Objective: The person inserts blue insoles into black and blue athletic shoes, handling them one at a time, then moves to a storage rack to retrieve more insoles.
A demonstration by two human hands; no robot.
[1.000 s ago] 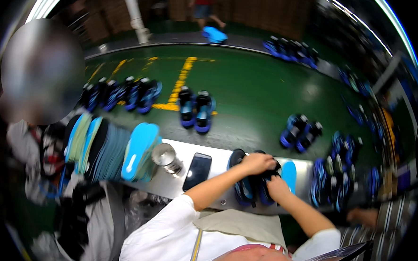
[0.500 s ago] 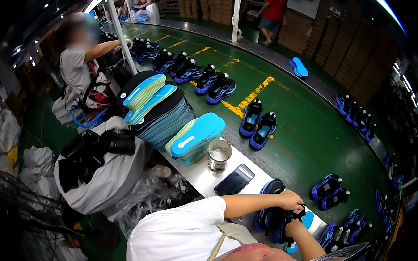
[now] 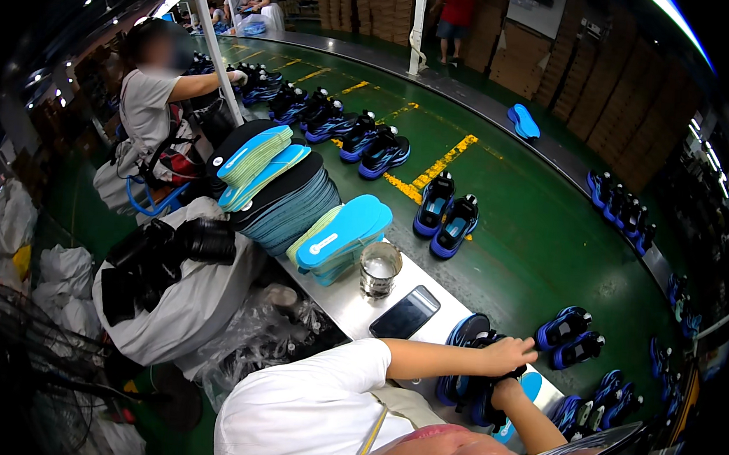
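Observation:
My left hand (image 3: 508,356) is just above a black and blue sports shoe (image 3: 480,407), its fingers stretched and slightly apart. My right hand (image 3: 506,391) is closed at that shoe's opening, partly hidden by the left hand and the dark upper. Beside it on the metal bench stands another black and blue shoe (image 3: 453,387). A light blue insole (image 3: 531,385) lies on the bench by my right wrist, and a piece of blue insole (image 3: 504,432) shows below the right forearm.
The bench holds a phone (image 3: 405,312), a metal can (image 3: 380,269), blue-topped insoles (image 3: 343,235) and dark insole stacks (image 3: 291,211). Shoe pairs (image 3: 446,217) stand on the green conveyor (image 3: 537,236). A person (image 3: 153,93) sits far left. A covered bin (image 3: 171,300) holds black items.
My left hand has come up off the shoe and its fingers have loosened. The right hand stays at the shoe. In the background, the person in red has moved left.

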